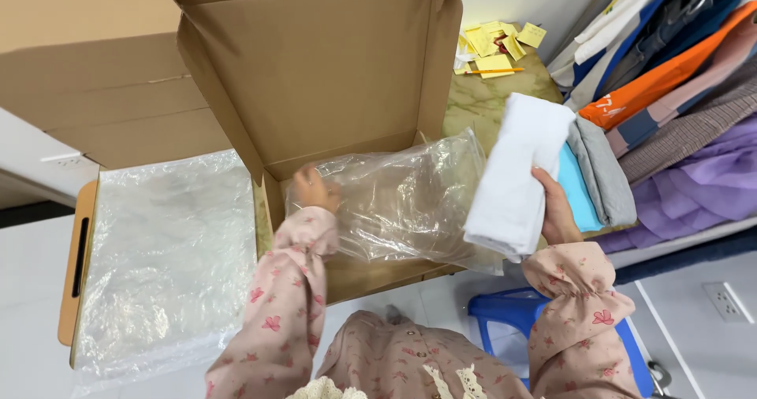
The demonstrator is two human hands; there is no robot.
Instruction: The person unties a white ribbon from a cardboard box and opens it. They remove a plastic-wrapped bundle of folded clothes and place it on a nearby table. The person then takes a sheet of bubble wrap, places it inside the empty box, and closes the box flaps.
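At centre frame, an open cardboard box (331, 91) sits on the table (481, 103), its lid raised toward the top edge of the frame. Inside the box lies a clear plastic bag (410, 202), crumpled and spread across the box floor, with its right edge spilling over the right wall of the box.

Left hand (314, 188): positioned at the left inner wall of the box, fingers curled onto the left end of the clear plastic bag. The hand is closed in a pinch on the plastic.

Right hand (556, 214): positioned right of the box, just beyond its right wall. It grips a folded white cloth (516, 174) from behind, thumb and fingers wrapped around the lower right edge. The cloth is held tilted, its lower end overlapping the right edge of the bag.

Just beside the white cloth, at right, lie a folded light blue cloth (579, 198) and a folded grey cloth (603, 170). Stacked garments (678, 83) fill the upper right of the frame. Yellow paper slips (493, 44) and a pencil (493, 71) lie on the table near the top. A sheet of bubble wrap (169, 261) covers a wooden board (75, 273) at lower left. A blue stool (512, 320) shows at the bottom.
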